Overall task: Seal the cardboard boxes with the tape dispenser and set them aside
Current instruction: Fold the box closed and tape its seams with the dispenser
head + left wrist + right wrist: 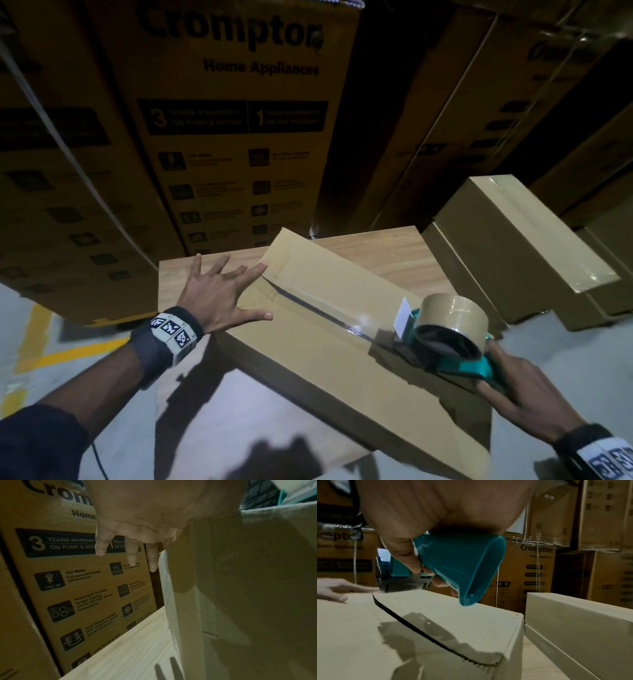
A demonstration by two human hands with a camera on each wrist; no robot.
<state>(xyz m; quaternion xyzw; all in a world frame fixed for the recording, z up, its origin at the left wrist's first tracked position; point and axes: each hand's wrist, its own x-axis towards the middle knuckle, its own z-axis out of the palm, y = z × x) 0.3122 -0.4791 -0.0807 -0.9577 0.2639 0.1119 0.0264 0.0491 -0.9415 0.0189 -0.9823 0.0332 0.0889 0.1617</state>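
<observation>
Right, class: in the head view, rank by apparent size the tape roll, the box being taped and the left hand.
Largest to smallest:
1. box being taped
2. left hand
3. tape roll
The hand and roll look close in size; treat that order as unsure.

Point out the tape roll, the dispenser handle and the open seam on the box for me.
tape roll (454,313): head view, on its brown outer band.
dispenser handle (462,563): right wrist view, on the teal side.
open seam (412,627): right wrist view, on the dark gap between flaps.

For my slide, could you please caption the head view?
Left hand steadies the cardboard box while the right hand runs the tape dispenser along its seam.
</observation>
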